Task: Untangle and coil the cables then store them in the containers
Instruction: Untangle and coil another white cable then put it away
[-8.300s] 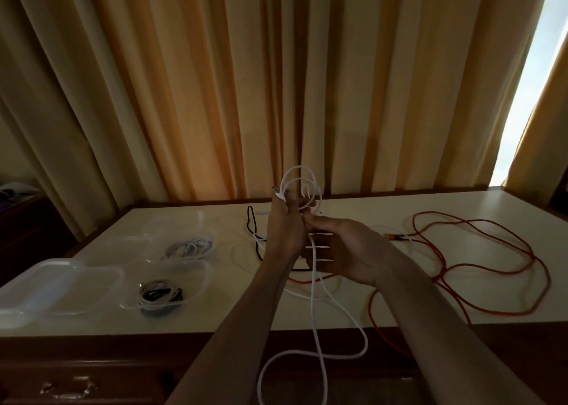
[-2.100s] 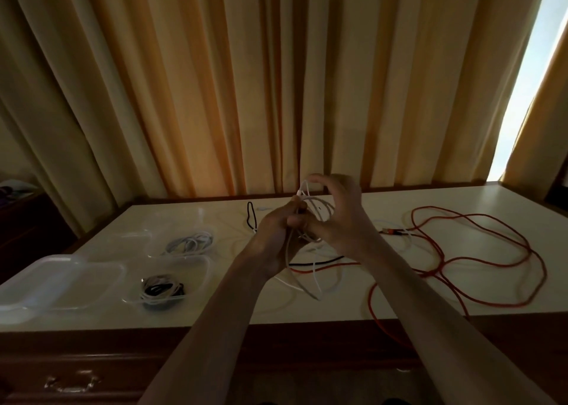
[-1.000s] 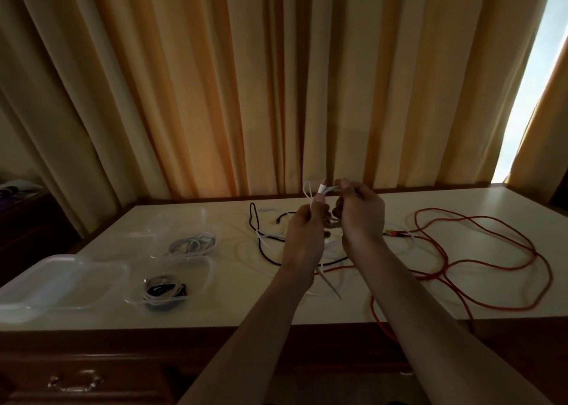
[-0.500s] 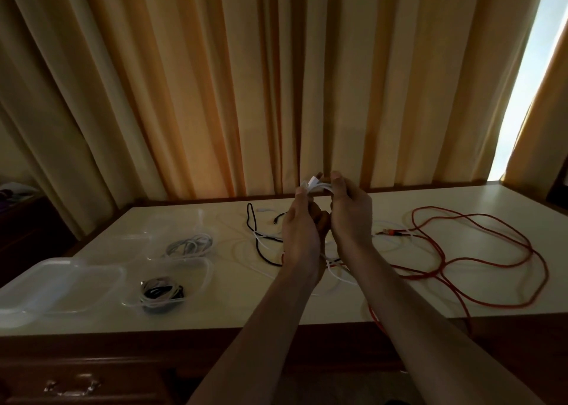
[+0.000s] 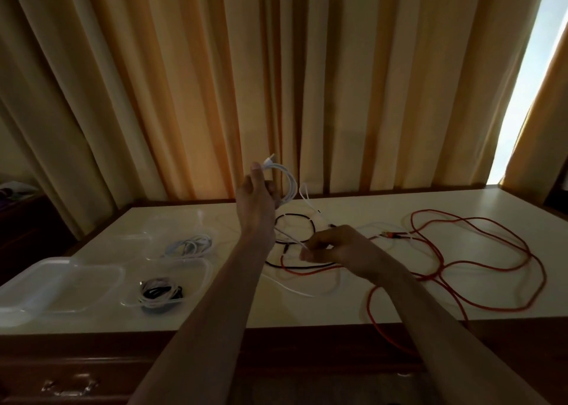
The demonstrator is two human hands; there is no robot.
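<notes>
My left hand (image 5: 256,194) is raised above the table and grips a coiled white cable (image 5: 285,180), its plug sticking up. My right hand (image 5: 333,245) is lower, over the table, and pinches the tail of that white cable. A black cable (image 5: 299,218) lies looped on the table behind my hands. A long red cable (image 5: 479,251) sprawls over the right half and hangs off the front edge. Two clear containers hold coiled cables: the far one (image 5: 172,229) a white coil (image 5: 189,245), the near one (image 5: 199,269) a black and white bundle (image 5: 159,292).
A clear lid or shallow container (image 5: 61,285) sits at the table's left front corner. The cream table (image 5: 399,306) has a dark wooden front with a drawer handle (image 5: 69,386). Orange curtains (image 5: 276,82) hang right behind the table.
My hands have parted: the left one lifted the white coil up and left, the right one dropped toward the table, drawing the cable's tail out.
</notes>
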